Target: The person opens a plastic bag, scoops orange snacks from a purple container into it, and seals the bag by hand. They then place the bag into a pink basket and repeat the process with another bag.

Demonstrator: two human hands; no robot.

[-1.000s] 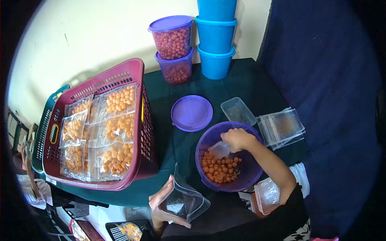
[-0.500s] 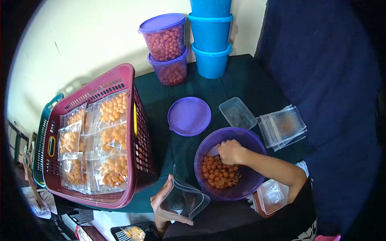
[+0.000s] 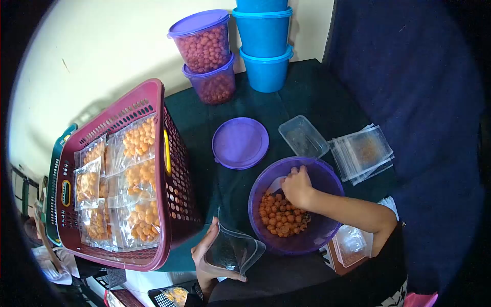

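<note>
My right hand (image 3: 297, 187) reaches down into a purple bowl (image 3: 327, 179) that holds several orange snack balls (image 3: 280, 214). The fingers are curled around a small clear scoop (image 3: 276, 184) at the top of the pile. My left hand (image 3: 205, 258) holds a clear zip bag (image 3: 233, 250) with its mouth spread open, just left of the bowl at the table's near edge. The bag looks empty.
A maroon basket (image 3: 169, 102) at the left holds several filled bags (image 3: 135, 174). A purple lid (image 3: 240, 143), a clear tub (image 3: 303, 136) and a stack of empty bags (image 3: 362, 152) lie behind the bowl. Purple tubs (image 3: 204, 46) and blue tubs (image 3: 266, 51) stand at the wall.
My right hand has dipped deeper into the bowl and shifted slightly, with the scoop now against the balls. The left hand keeps the bag open in the same spot.
</note>
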